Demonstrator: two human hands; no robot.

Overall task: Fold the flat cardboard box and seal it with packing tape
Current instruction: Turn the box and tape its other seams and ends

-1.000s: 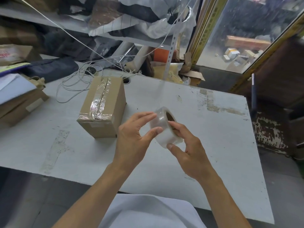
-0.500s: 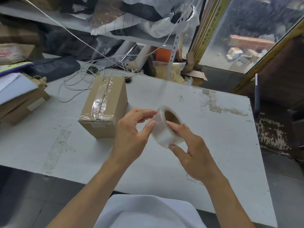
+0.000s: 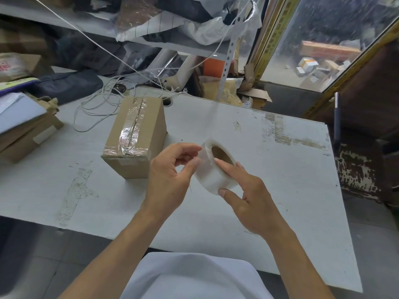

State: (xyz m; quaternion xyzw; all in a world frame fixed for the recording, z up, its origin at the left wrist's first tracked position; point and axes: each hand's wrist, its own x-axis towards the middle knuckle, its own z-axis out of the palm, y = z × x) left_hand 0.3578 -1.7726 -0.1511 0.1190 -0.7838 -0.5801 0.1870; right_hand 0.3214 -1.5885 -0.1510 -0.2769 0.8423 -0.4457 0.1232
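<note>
A brown cardboard box [image 3: 138, 134], folded shut with clear tape along its top seam, stands on the white table [image 3: 280, 169] left of centre. A roll of clear packing tape [image 3: 212, 175] is held above the table in front of me. My right hand [image 3: 252, 201] grips the roll, forefinger on its rim and thumb under it. My left hand [image 3: 170, 180] is at the roll's left side, its thumb and fingertips pinching at the tape surface. The box is apart from both hands, just left of my left hand.
Flat cardboard and papers [image 3: 23, 130] are stacked at the table's left edge. White cables [image 3: 101, 104] coil behind the box. Cluttered shelves and bags fill the back. A glass door [image 3: 323, 39] and a dark chair [image 3: 362, 165] are on the right.
The roll has tilted so its brown core faces up more. My left fingers have curled in closer on the tape's surface. The box has not moved.
</note>
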